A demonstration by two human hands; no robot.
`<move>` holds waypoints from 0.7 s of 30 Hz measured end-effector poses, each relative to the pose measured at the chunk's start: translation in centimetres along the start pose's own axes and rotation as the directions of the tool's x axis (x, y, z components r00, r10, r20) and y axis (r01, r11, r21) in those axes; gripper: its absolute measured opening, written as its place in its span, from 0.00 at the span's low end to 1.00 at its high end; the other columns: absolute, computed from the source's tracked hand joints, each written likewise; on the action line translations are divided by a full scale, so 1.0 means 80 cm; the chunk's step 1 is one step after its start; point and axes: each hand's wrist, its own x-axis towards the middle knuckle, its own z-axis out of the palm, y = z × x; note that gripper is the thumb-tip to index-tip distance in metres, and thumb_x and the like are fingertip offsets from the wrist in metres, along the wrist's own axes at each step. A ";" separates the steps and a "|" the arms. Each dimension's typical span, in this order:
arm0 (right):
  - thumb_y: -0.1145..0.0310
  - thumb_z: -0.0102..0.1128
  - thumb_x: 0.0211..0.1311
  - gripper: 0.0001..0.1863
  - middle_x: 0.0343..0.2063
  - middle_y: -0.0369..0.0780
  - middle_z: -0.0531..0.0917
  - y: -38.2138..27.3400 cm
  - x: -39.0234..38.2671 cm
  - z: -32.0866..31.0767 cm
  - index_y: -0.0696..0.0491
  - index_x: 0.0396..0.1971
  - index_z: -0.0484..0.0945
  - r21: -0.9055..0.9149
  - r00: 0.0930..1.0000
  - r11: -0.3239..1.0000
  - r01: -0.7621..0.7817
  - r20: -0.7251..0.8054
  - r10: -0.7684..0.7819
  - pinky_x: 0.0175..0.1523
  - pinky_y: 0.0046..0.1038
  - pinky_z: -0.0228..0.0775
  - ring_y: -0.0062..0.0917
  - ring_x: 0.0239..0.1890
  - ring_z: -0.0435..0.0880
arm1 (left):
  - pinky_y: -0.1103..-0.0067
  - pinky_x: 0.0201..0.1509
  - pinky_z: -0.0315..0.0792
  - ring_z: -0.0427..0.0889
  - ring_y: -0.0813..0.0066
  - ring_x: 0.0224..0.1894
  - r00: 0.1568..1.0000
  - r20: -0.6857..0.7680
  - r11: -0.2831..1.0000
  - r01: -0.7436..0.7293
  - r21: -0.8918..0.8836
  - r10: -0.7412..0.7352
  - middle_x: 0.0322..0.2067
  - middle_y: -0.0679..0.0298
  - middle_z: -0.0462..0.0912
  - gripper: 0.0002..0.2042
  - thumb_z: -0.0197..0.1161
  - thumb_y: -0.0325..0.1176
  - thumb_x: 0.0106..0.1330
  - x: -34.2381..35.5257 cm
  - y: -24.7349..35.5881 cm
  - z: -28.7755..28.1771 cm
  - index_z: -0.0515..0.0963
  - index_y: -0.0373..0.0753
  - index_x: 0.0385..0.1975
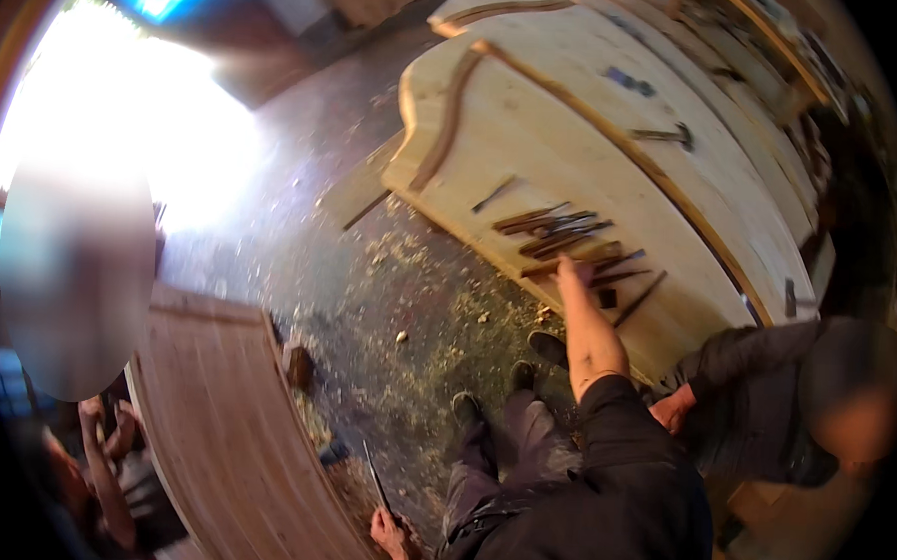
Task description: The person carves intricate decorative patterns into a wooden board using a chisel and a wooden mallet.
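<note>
My left hand (389, 538) is closed around the near end of a long, thin chisel (376, 477), whose narrow blade points away from me over the floor. My right arm stretches forward to the pale wooden panel (536, 114). There my right hand (572, 275) is over a row of chisels (556, 225) with wooden handles and metal blades, beside a light wooden block (598, 253). Its fingers are too small and blurred to show whether they grip anything. A loose chisel (492, 194) lies apart from the row, farther left.
A hammer (665, 136) and a small blue-grey object (629, 82) lie on the panel's far part. A brown slatted panel (232, 421) stands at lower left. Wood shavings cover the floor (397, 308). One person (764, 394) leans in at right; another person's hands (102, 420) show at left.
</note>
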 end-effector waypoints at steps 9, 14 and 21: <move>0.68 0.56 0.77 0.27 0.59 0.54 0.73 -0.031 0.012 -0.056 0.65 0.68 0.61 0.040 0.958 0.985 -0.168 0.241 0.154 0.51 0.50 0.89 0.48 0.55 0.83 | 0.82 0.33 0.66 0.68 0.84 0.30 0.997 -0.070 0.975 -0.033 -0.220 0.018 0.33 0.72 0.75 0.15 0.60 0.31 0.78 -0.015 0.113 0.010 0.76 0.34 0.60; 0.71 0.57 0.75 0.19 0.51 0.50 0.76 -0.036 0.006 -0.092 0.63 0.60 0.69 -0.044 0.952 0.998 -0.038 0.301 0.049 0.48 0.45 0.89 0.40 0.50 0.84 | 0.85 0.30 0.63 0.66 0.87 0.28 0.997 -0.082 0.937 -0.034 -0.349 0.006 0.32 0.74 0.73 0.14 0.58 0.32 0.80 -0.016 0.128 0.012 0.75 0.37 0.61; 0.72 0.56 0.66 0.04 0.26 0.40 0.80 0.067 -0.112 -0.165 0.55 0.37 0.77 -0.285 0.846 0.938 0.196 0.534 -0.014 0.24 0.32 0.78 0.27 0.21 0.78 | 0.87 0.24 0.61 0.65 0.89 0.24 0.995 -0.066 0.810 -0.102 -0.577 0.078 0.32 0.73 0.71 0.16 0.54 0.38 0.83 -0.011 0.135 -0.011 0.70 0.38 0.63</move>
